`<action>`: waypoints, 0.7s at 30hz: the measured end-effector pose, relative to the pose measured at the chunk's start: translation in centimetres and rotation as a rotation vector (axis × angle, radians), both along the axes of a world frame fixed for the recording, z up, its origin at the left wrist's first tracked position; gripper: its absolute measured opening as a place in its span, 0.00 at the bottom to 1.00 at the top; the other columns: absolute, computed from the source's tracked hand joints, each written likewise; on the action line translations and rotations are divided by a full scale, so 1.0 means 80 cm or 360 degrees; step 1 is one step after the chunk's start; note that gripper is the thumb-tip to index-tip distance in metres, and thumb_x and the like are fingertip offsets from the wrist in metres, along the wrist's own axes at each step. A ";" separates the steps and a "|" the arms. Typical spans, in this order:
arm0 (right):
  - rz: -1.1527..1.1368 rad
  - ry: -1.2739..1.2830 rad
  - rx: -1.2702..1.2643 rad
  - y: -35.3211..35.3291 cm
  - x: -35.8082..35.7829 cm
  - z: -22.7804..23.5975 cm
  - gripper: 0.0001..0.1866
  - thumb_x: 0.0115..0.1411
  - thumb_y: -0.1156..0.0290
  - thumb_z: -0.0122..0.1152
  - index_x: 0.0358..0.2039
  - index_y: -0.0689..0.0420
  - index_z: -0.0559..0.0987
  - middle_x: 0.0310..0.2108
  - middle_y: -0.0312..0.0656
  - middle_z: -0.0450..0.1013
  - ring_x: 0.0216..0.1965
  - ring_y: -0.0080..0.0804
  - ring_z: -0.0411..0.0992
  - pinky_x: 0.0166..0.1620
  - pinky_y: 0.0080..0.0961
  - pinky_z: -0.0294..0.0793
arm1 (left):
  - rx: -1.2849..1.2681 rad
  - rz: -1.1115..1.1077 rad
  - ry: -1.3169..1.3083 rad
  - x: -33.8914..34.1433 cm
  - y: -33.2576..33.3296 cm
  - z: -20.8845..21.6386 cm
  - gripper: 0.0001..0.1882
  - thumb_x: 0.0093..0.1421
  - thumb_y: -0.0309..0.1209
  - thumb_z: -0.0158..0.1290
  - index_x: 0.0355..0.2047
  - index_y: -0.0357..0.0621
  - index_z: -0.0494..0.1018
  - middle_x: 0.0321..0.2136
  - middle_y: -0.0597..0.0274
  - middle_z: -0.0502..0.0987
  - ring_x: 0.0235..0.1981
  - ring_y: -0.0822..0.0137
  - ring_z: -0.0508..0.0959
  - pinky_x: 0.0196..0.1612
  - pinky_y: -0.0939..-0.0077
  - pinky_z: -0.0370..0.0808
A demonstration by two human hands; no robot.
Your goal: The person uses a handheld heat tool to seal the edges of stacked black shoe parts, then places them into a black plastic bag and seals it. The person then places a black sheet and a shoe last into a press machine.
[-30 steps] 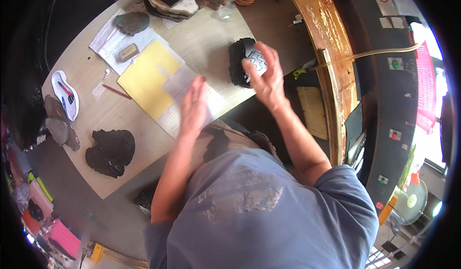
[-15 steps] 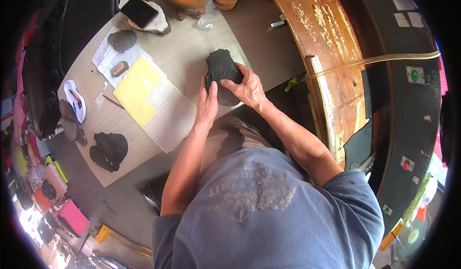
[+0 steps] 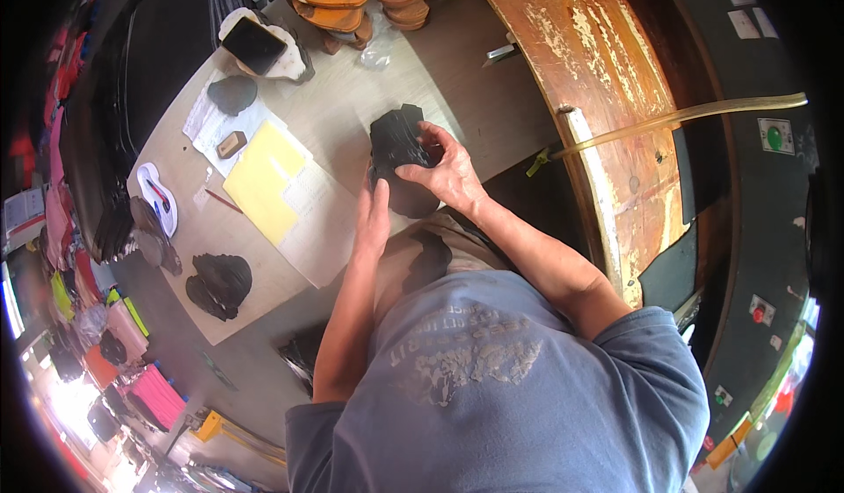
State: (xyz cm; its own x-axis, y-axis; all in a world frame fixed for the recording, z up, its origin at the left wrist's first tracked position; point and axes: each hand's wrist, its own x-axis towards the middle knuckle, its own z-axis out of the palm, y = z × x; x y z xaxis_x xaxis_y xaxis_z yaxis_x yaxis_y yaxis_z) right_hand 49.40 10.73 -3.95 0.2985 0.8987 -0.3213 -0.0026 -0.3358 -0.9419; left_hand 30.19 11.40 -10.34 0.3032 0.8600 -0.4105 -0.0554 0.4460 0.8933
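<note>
A stack of thin black sheet pieces (image 3: 397, 144) with shiny, uneven edges is held between my two hands over the table's near side. My right hand (image 3: 454, 176) grips its right side, the thumb laid across the face and the fingers curled at the edge. Against its lower left side rests my left hand (image 3: 373, 216), thumb up and the other fingers mostly hidden. Under the hands, a rounded dark part (image 3: 413, 201) shows at the table edge; whether it belongs to the same stack I cannot tell.
On the pale table (image 3: 325, 97) lie yellow and white papers (image 3: 264, 181), a pencil (image 3: 223, 200), a small block (image 3: 231, 145) and another black stack (image 3: 220, 286). A phone (image 3: 253, 46) and orange shaped pieces (image 3: 330, 0) stand farther back. A worn wooden board (image 3: 607, 80) rises at right.
The black stack has come slightly nearer to me and left. My left hand has slid lower along its side; my right thumb and fingers have spread around it. The view has shifted slightly.
</note>
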 end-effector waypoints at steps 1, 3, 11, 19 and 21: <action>0.0011 0.0073 -0.0026 0.000 0.000 0.005 0.50 0.45 0.64 0.83 0.67 0.64 0.69 0.56 0.45 0.72 0.55 0.35 0.73 0.61 0.32 0.72 | 0.0002 -0.0013 -0.0013 -0.005 0.001 0.003 0.23 0.77 0.38 0.46 0.66 0.37 0.66 0.59 0.64 0.72 0.58 0.73 0.70 0.63 0.75 0.66; 0.0024 0.0205 -0.0046 -0.003 -0.001 0.019 0.50 0.45 0.66 0.83 0.67 0.64 0.68 0.55 0.42 0.71 0.54 0.33 0.72 0.61 0.29 0.72 | 0.0053 -0.0144 -0.0058 -0.018 0.001 0.017 0.29 0.76 0.35 0.46 0.71 0.33 0.57 0.67 0.56 0.64 0.66 0.64 0.65 0.68 0.69 0.62; 0.0046 0.0782 -0.0031 -0.014 -0.034 0.070 0.49 0.46 0.72 0.83 0.67 0.69 0.66 0.50 0.37 0.71 0.53 0.28 0.71 0.60 0.25 0.70 | -0.0202 -0.0138 -0.0540 -0.068 0.014 0.082 0.51 0.59 0.34 0.66 0.74 0.30 0.49 0.65 0.50 0.67 0.65 0.59 0.69 0.68 0.64 0.67; 0.0139 0.0681 -0.0050 -0.025 -0.045 0.074 0.51 0.45 0.68 0.83 0.67 0.71 0.66 0.52 0.43 0.70 0.58 0.36 0.70 0.65 0.29 0.67 | -0.0447 -0.0075 -0.0835 -0.086 -0.005 0.097 0.45 0.60 0.35 0.67 0.70 0.32 0.56 0.62 0.51 0.70 0.62 0.57 0.73 0.66 0.61 0.70; 0.0159 0.0574 -0.0049 -0.024 -0.049 0.075 0.51 0.45 0.67 0.83 0.67 0.71 0.67 0.55 0.46 0.70 0.59 0.38 0.70 0.66 0.30 0.67 | -0.0402 -0.0028 -0.0738 -0.080 -0.011 0.092 0.44 0.60 0.41 0.68 0.69 0.35 0.59 0.61 0.53 0.72 0.62 0.59 0.74 0.65 0.61 0.72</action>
